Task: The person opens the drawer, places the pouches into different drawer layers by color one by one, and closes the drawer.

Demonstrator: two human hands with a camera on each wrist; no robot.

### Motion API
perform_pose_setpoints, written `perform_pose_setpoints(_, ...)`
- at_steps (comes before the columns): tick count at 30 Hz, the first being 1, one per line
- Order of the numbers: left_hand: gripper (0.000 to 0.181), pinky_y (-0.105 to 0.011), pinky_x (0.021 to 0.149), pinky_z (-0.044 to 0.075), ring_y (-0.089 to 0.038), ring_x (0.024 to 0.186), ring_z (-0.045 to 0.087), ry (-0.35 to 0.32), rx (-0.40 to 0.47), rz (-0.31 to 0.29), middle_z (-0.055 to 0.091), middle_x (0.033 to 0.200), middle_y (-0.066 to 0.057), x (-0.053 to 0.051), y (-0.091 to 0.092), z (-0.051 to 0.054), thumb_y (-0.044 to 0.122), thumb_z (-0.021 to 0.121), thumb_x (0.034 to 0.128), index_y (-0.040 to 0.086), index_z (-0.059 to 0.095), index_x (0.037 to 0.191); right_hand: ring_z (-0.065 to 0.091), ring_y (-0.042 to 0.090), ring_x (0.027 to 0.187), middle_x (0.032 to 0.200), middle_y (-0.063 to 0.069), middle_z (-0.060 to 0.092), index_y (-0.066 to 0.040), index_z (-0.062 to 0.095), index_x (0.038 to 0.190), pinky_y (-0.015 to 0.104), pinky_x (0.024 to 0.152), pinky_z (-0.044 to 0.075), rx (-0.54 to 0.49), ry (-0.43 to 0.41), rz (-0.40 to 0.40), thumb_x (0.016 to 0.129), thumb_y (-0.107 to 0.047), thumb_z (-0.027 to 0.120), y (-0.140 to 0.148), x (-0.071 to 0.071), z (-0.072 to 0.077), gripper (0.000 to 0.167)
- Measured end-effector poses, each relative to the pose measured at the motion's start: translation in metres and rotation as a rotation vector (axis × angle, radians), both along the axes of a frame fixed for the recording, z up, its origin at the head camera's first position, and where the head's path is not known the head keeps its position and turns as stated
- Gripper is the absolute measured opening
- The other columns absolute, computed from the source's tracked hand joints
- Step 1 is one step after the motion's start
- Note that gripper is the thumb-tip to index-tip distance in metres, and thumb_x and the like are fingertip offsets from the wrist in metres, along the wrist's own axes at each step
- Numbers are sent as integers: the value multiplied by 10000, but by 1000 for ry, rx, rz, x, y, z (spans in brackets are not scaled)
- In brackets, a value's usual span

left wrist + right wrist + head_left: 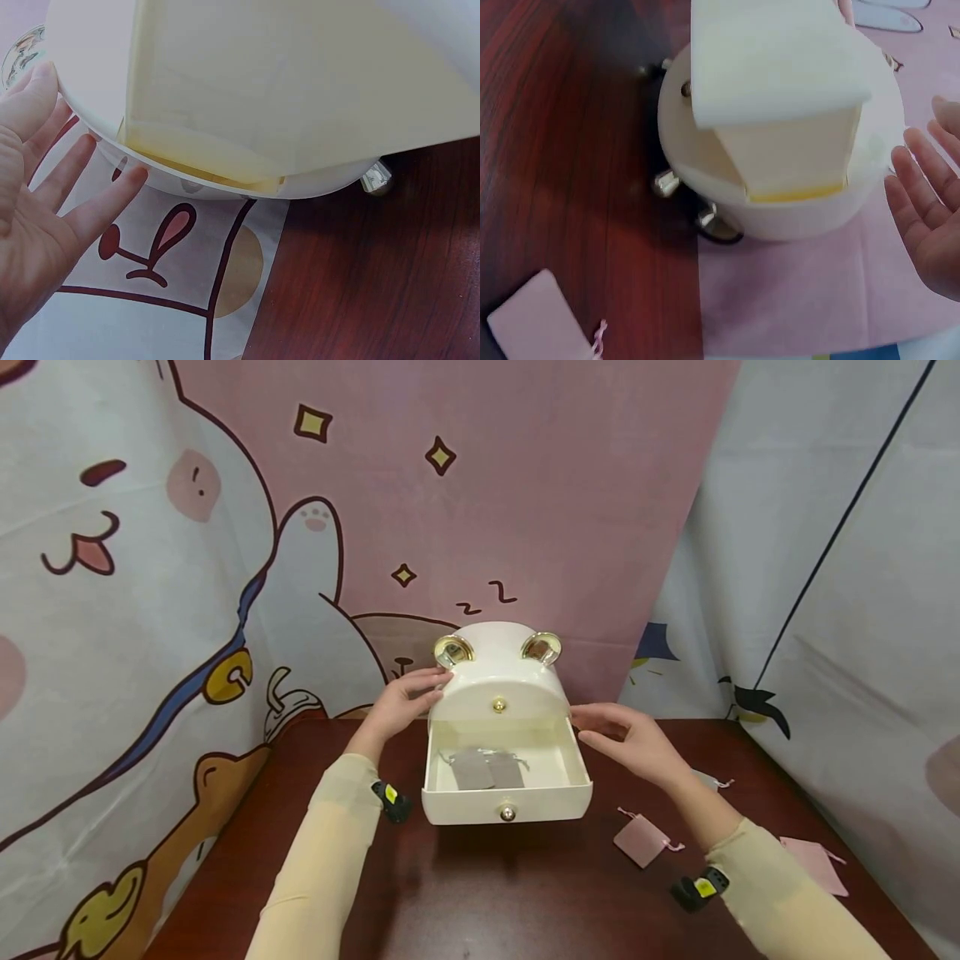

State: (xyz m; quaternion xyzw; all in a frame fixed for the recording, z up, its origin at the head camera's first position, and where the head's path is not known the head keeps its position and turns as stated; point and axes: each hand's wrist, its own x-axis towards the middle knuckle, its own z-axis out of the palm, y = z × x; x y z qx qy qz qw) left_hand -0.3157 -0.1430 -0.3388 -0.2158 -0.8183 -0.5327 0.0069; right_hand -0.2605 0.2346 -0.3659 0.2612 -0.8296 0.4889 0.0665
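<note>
A cream-white, bear-shaped storage box (495, 652) with gold ears stands at the middle back of the table. Its large drawer (461, 806) is pulled out towards me, and grey drawstring pouches (487, 770) lie inside. My left hand (393, 706) is at the box's left side, its fingertips against the shell below the ear; the fingers are spread and loosely straight in the left wrist view. On the other side, my right hand (633, 743) is beside the drawer with relaxed fingers, and a gap separates it from the box in the right wrist view. Neither hand holds anything.
A pink drawstring pouch (642, 841) lies on the dark red table (480, 902), right of the drawer. Another pink pouch (816, 864) is near the right edge. Partly behind my right forearm is a light grey pouch (708, 779). Printed cloth (562, 468) hangs behind.
</note>
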Motion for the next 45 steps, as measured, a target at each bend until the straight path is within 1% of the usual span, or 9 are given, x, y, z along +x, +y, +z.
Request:
perform_pose_setpoints(8, 379, -463, 941, 522, -365, 1369, 405, -5, -6, 6, 418, 1505, -179, 0, 1, 0, 86, 623, 987, 29, 597, 1361, 637, 224, 1093, 1228, 134, 663, -138, 614, 1355, 226, 837, 543, 49, -33, -89, 949, -217, 704, 24, 6, -7, 423)
perform_pose_setpoints(12, 381, -461, 941, 523, -365, 1370, 402, -6, -2, 5, 413, 1508, -181, 0, 1, 0, 83, 621, 988, 26, 593, 1363, 628, 203, 1093, 1247, 130, 656, -140, 585, 1390, 205, 829, 530, 94, -31, -139, 951, -214, 701, 34, 7, -13, 460)
perform_pose_setpoints(18, 385, -463, 943, 521, -377, 1364, 409, -8, 0, 6, 403, 1513, -187, 0, 1, -1, 81, 613, 992, 20, 582, 1371, 618, 307, 1115, 1259, 141, 649, -104, 563, 1406, 204, 804, 531, 126, -7, -180, 944, -168, 706, 51, 8, -24, 488)
perform_pose_setpoints(21, 386, -466, 943, 521, -376, 1363, 411, -13, 0, 6, 404, 1513, -183, 1, 1, 0, 86, 616, 992, 25, 584, 1371, 608, 345, 1123, 1254, 141, 651, -101, 562, 1405, 212, 795, 531, 154, -2, -206, 948, -204, 704, 62, 10, -30, 489)
perform_pose_setpoints(28, 387, -467, 936, 525, -376, 1356, 420, -12, -6, 7, 406, 1512, -182, 1, 1, 0, 91, 618, 991, 27, 586, 1371, 595, 309, 1128, 1262, 116, 651, -131, 556, 1418, 241, 802, 523, 206, -4, -260, 950, -273, 702, 93, 8, -53, 511)
perform_pose_setpoints(31, 388, -471, 933, 526, -384, 1349, 427, -15, -2, 2, 401, 1514, -186, 2, 1, 1, 88, 615, 992, 23, 582, 1373, 573, 298, 1144, 1283, 123, 637, -130, 533, 1438, 309, 837, 516, 226, -28, -281, 958, -291, 689, 109, 6, -65, 530)
perform_pose_setpoints(34, 388, -468, 939, 523, -375, 1359, 416, -15, -9, 8, 404, 1514, -181, 2, 1, 1, 93, 617, 992, 32, 585, 1373, 530, 314, 1190, 1318, 140, 611, -129, 498, 1466, 456, 895, 499, 224, -91, -308, 968, -346, 665, 124, 6, -77, 568)
perform_pose_setpoints(38, 387, -463, 948, 519, -364, 1372, 401, -7, -22, 16, 410, 1513, -174, 2, 1, 1, 101, 624, 990, 43, 592, 1371, 465, 394, 1260, 1355, 194, 573, -114, 451, 1494, 616, 931, 446, 210, -165, -322, 970, -386, 651, 143, 5, -89, 623)
perform_pose_setpoints(45, 387, -480, 950, 514, -372, 1371, 400, 5, -20, 12, 411, 1511, -181, 2, 0, 0, 97, 624, 989, 35, 590, 1369, 385, 478, 1310, 1394, 270, 512, -59, 421, 1500, 719, 956, 353, 258, -196, -339, 967, -368, 660, 168, 0, -102, 661)
